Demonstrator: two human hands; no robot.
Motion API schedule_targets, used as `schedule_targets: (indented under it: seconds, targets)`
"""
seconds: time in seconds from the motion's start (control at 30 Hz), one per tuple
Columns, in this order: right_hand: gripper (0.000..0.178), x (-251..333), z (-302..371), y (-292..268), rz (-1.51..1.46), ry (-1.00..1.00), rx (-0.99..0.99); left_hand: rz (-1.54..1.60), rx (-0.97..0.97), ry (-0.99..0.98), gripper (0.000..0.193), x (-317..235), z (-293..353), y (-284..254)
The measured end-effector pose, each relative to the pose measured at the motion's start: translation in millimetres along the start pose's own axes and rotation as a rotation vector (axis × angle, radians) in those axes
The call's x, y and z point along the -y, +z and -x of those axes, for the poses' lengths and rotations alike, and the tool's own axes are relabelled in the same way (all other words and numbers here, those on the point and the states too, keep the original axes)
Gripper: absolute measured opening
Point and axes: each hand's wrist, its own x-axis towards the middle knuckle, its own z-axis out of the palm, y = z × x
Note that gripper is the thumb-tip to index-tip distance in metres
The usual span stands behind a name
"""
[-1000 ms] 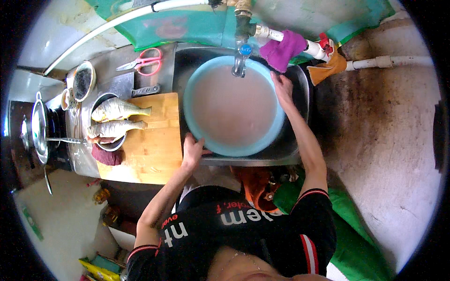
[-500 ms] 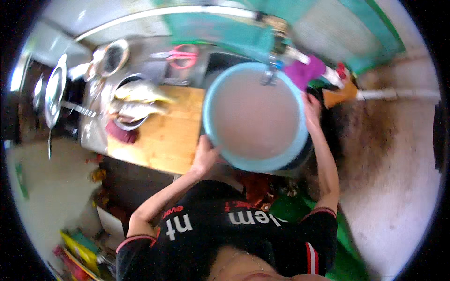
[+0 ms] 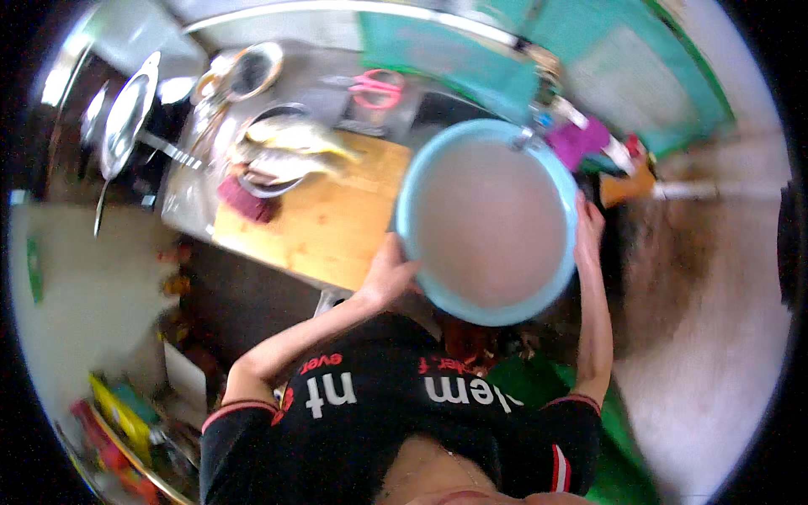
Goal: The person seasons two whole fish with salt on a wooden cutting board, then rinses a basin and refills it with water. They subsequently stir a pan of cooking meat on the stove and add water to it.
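Observation:
A wide light-blue plastic basin (image 3: pixel 471 310), filled with cloudy brownish water (image 3: pixel 492 223), is between my two hands. My left hand (image 3: pixel 390 271) grips its near-left side, thumb against the rim, the other fingers partly hidden. On the basin's right side, my right hand (image 3: pixel 588 225) curls around the rim, with its fingertips out of sight. The tap (image 3: pixel 525 139) is by the basin's far-right rim. What supports the basin from below cannot be seen.
Left of the basin lies a wooden cutting board (image 3: pixel 324 244). Fish (image 3: pixel 295 147) rest in a metal bowl at its far-left part, beside a dark-red cloth-like lump (image 3: pixel 247 200). Pink-handled scissors (image 3: pixel 376 89) lie behind. A purple cloth (image 3: pixel 578 143) hangs near the tap.
The basin has moved toward me with both hands on it, so the tap is now nearer its far rim. My head view has shifted, moving the board and fish rightward in the picture.

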Motion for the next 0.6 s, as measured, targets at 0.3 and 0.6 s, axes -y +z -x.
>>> schedule_targets:
  seconds: [0.3, 0.6]
  targets:
    - [0.044, -10, 65, -13, 0.074, 0.024, -0.21, 0.021, 0.204, 0.046, 0.033, -37, 21, -29]
    - [0.045, -17, 225, 13, -0.003, 0.154, -0.672, -0.226, 0.489, 0.102, 0.036, -40, 8, -78]
